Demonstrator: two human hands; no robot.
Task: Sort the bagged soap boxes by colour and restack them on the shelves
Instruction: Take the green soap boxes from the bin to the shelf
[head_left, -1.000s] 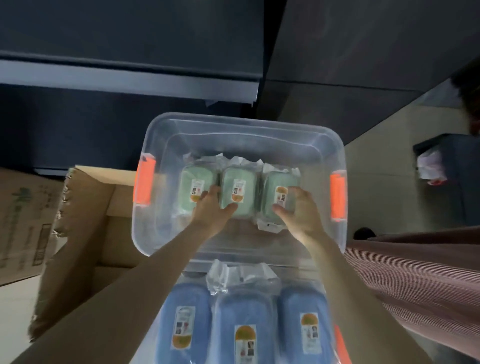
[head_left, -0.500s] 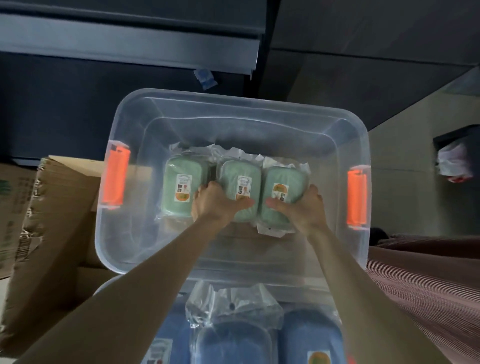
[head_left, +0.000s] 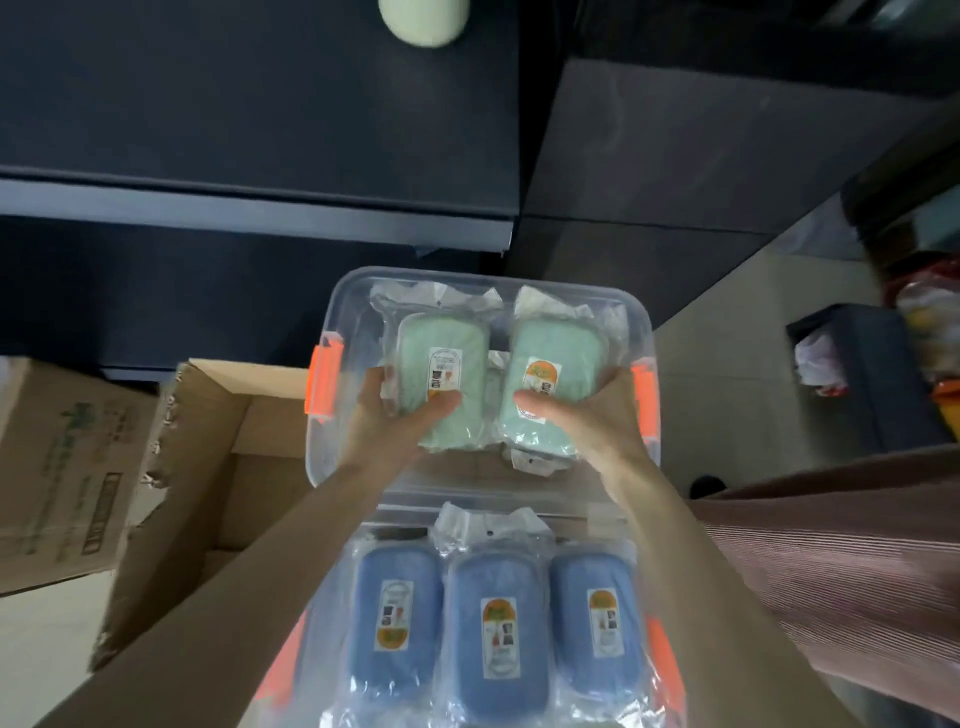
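Observation:
My left hand (head_left: 397, 415) grips a bagged green soap box (head_left: 444, 374), thumb on its face. A second bagged green soap box (head_left: 553, 382) is held the same way by my right hand (head_left: 587, 421). Both boxes are raised above a clear plastic bin (head_left: 322, 457) with orange handles. A third green box is barely visible between and below them. Closer to me, a second clear bin (head_left: 291, 670) holds three bagged blue soap boxes (head_left: 493, 634) side by side.
Dark shelving (head_left: 249, 208) stands behind the bins. An open cardboard box (head_left: 208, 467) and a closed printed carton (head_left: 57, 467) sit on the floor at left. A pale round object (head_left: 423, 21) rests on an upper shelf. A dark bin (head_left: 857, 374) stands right.
Both hands have lifted two green soap boxes up out of the row in the bin. The view has tilted, bringing the blue boxes back into sight.

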